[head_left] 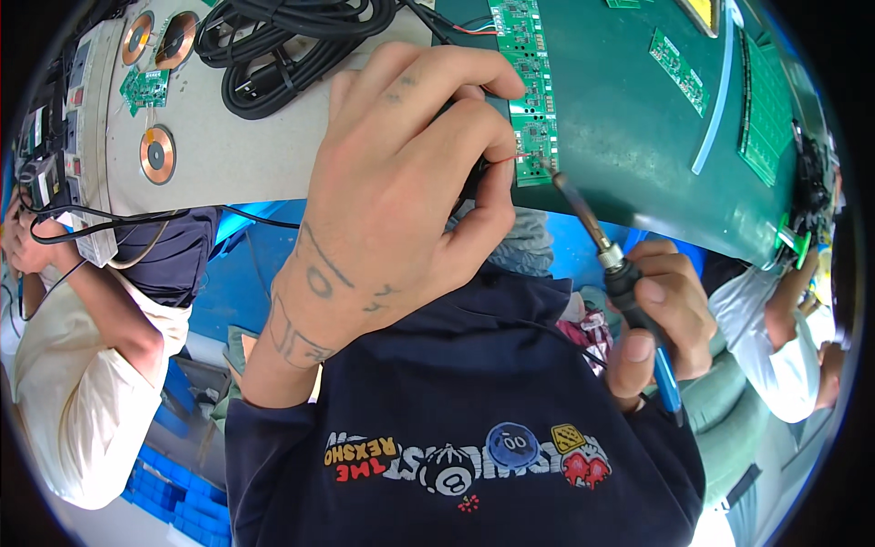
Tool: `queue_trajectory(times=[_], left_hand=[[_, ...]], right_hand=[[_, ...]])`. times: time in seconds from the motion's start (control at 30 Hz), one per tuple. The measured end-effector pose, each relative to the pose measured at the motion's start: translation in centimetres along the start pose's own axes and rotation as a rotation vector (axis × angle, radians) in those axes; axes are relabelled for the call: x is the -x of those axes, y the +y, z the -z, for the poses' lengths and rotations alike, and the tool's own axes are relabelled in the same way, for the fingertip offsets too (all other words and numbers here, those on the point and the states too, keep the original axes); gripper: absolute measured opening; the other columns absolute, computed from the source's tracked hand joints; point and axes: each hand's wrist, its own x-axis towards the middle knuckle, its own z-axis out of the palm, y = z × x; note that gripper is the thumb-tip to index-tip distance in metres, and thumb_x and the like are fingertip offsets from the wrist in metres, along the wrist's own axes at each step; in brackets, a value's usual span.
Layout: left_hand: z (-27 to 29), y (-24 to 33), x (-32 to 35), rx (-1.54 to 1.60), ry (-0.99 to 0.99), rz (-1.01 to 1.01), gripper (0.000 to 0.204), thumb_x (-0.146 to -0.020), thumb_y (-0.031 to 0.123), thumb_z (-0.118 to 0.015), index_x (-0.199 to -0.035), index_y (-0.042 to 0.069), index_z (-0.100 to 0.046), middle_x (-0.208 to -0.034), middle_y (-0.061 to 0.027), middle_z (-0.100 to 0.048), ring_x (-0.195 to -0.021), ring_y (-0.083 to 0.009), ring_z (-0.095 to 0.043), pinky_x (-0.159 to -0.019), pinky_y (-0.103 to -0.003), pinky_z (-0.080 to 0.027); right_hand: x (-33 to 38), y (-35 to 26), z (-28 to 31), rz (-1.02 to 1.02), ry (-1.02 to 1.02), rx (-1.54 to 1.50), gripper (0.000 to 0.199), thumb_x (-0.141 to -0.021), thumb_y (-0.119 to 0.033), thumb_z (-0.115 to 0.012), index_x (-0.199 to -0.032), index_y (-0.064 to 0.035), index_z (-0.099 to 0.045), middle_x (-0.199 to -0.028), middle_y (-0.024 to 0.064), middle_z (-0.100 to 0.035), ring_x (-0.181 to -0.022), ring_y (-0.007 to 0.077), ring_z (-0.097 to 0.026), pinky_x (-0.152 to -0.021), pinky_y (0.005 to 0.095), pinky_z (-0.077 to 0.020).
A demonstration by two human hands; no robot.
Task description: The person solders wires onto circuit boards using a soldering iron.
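My left hand (392, 182) reaches over the table edge, its fingers curled and pinched round a thin red wire (504, 160). Something black, partly hidden, shows beneath those fingers. The wire's end meets the lowest section of a green circuit board strip (538, 100), which the fingertips touch. In my right hand (679, 305) is a soldering iron (592, 223) with a dark grip and blue handle, tilted up and to the left. Its tip is close to the strip's lower end, beside the wire; whether they touch I cannot tell.
A coiled black cable (264, 87) lies beyond my left hand. Copper coils (157, 155) and a small green board (146, 89) sit at the left. On the green mat (620, 137) rest another circuit board (679, 71) and a pale strip (715, 109). Other people sit on both sides.
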Motion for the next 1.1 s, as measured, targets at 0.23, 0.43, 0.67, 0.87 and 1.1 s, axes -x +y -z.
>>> queue_trajectory(times=[0.23,0.43,0.67,0.87,1.1], left_hand=[[-0.4,0.4,-0.2,-0.032,0.023,0.009,0.021,-0.065,-0.006,-0.074,-0.079,0.006,-0.063,-0.116,-0.005,-0.073,-0.091,-0.0191,-0.057,-0.081,-0.029,-0.051],[-0.7,0.3,-0.2,-0.039,0.042,0.006,0.022,-0.062,-0.006,-0.073,-0.078,0.006,-0.062,-0.115,-0.0045,-0.074,-0.089,-0.019,-0.057,-0.081,-0.029,-0.051],[-0.6,0.2,-0.1,-0.04,0.062,0.002,0.023,-0.061,-0.006,-0.073,-0.077,0.006,-0.062,-0.114,-0.0044,-0.074,-0.089,-0.0191,-0.057,-0.08,-0.029,-0.051],[-0.3,-0.1,0.2,-0.046,0.075,0.004,0.023,-0.061,-0.006,-0.073,-0.077,0.006,-0.062,-0.114,-0.0042,-0.074,-0.088,-0.0189,-0.058,-0.079,-0.029,-0.052],[0.1,-0.4,0.6,-0.047,0.089,0.005,0.024,-0.061,-0.007,-0.073,-0.076,0.007,-0.062,-0.113,-0.0035,-0.074,-0.088,-0.0185,-0.059,-0.079,-0.028,-0.052]], right_hand=[[0.3,0.0,-0.5,0.006,0.0,0.027,0.03,-0.09,-0.017,-0.069,-0.105,0.0083,-0.074,-0.072,0.0157,-0.068,-0.063,0.0267,-0.06,-0.067,0.0403,-0.0562],[0.4,0.2,-0.3,0.003,-0.039,0.0,0.03,-0.091,-0.017,-0.069,-0.106,0.0085,-0.076,-0.071,0.0147,-0.067,-0.063,0.026,-0.059,-0.066,0.0395,-0.0555],[-0.2,-0.2,-0.6,0.01,-0.09,0.031,0.029,-0.09,-0.017,-0.07,-0.104,0.0074,-0.078,-0.069,0.0127,-0.065,-0.063,0.0251,-0.059,-0.065,0.0383,-0.0536],[-0.5,-0.5,-1.1,0.011,-0.111,0.054,0.028,-0.09,-0.017,-0.071,-0.103,0.0062,-0.079,-0.069,0.0113,-0.064,-0.064,0.0242,-0.058,-0.065,0.0372,-0.0525],[-0.8,-1.1,-1.5,0.011,-0.141,0.064,0.027,-0.089,-0.017,-0.071,-0.103,0.0052,-0.079,-0.069,0.0108,-0.064,-0.065,0.0238,-0.058,-0.065,0.0367,-0.0522]])
